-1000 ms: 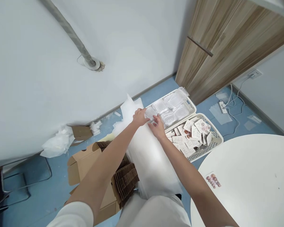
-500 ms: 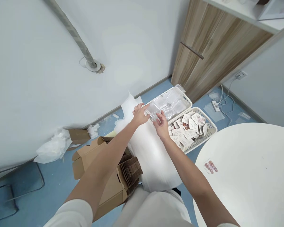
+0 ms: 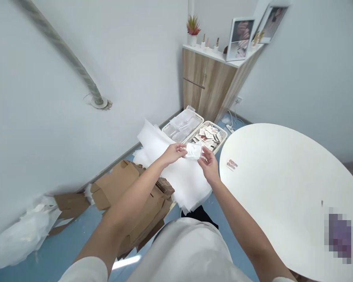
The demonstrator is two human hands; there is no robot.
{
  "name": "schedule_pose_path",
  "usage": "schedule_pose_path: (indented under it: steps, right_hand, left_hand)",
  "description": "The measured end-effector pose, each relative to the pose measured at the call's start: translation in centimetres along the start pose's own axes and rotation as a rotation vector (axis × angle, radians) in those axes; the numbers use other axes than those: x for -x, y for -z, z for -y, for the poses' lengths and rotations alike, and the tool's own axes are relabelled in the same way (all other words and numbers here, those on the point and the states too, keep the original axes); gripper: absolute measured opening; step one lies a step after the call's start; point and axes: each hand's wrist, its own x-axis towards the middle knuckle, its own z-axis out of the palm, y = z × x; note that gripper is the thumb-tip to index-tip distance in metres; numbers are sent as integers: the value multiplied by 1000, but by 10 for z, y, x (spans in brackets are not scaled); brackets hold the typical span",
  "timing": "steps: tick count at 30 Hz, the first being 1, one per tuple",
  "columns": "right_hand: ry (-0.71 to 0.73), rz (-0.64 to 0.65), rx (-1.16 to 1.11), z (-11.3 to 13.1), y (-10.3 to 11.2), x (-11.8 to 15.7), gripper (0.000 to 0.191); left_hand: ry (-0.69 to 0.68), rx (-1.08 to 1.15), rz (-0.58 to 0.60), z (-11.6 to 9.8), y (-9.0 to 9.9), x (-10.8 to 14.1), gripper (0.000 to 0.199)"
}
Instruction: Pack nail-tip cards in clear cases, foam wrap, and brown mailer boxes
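A small clear plastic box [image 3: 193, 151] is held level between my two hands, above a stack of white foam sheets [image 3: 182, 180]. My left hand [image 3: 174, 153] pinches its left edge with thumb and fingers. On the opposite edge, the fingers of my right hand [image 3: 209, 163] are closed around the side. Whether anything lies inside the box I cannot tell. Just beyond my hands, a white basket [image 3: 202, 120] holds several similar clear boxes. Beside it, a second white basket [image 3: 222, 141] is full of printed cards [image 3: 208, 134], some showing press-on nails.
Flattened brown cardboard boxes [image 3: 120, 180] are stacked at left. A round white table [image 3: 276, 176] stands at right, with a nail card [image 3: 232, 165] and a blurred purple patch [image 3: 340, 235]. A wooden cabinet [image 3: 207, 74] fills the corner. White plastic wrapping [image 3: 23, 235] lies on the floor.
Both hands have drawn back from the basket of clear boxes and now hold one box between them. The view has turned right and tilted up, showing the cabinet top and more table.
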Motion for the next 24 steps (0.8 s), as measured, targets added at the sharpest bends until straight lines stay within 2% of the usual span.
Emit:
schedule_pose_path:
  steps: [3,8,13,20,24]
  right_hand:
    - [-1,-38,-14,8,19,38,51]
    - [-23,-168,-49,10,52,88,51]
    - [-158,-305,-161,9,85,131,43]
    - [-244,-517,-377,4,126,183,37]
    - [-241,-611,-376,1,164,197,35]
  left_hand:
    - [65,65,103,-1,-26,27,45]
    - [116,133,205,4,-66,55,32]
    - [104,200,322,12,-111,72,29]
    - [195,227,448,30,-204,95,30]
    - [189,136,493,40,-253,97,32]
